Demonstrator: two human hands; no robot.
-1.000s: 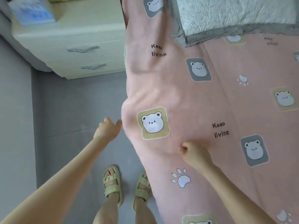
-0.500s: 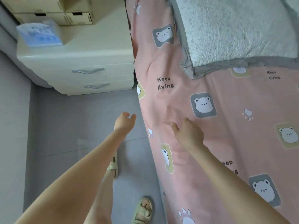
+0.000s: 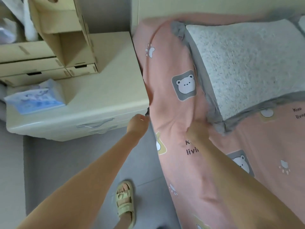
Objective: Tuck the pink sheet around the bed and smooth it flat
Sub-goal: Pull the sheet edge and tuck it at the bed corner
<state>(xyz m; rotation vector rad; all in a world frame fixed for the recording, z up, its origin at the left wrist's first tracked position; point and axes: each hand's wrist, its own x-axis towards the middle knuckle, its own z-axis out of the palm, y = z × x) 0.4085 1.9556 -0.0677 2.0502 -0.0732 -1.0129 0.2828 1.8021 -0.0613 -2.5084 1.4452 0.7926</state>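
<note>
The pink sheet (image 3: 175,113), printed with bears and paw marks, covers the bed and hangs over its left side. My right hand (image 3: 197,131) lies on it just below the pillow's corner, fingers curled into the cloth, and creases fan out from them. At the bed's left edge, my left hand (image 3: 137,123) reaches to the narrow gap between the sheet and the nightstand. Its fingertips are blurred and foreshortened, so their grip is unclear. A grey-edged white pillow (image 3: 247,63) lies on the sheet at the head of the bed.
A cream nightstand (image 3: 102,103) with drawers stands tight against the bed's left side, carrying a blue tissue pack (image 3: 35,98) and cardboard organisers (image 3: 66,38). Grey floor lies below it, with my sandalled foot (image 3: 124,204) beside the bed.
I have stepped toward the head of the bed. Both hands moved up along the sheet's edge: the right from flat fingers to curled near the pillow, the left up to the nightstand gap.
</note>
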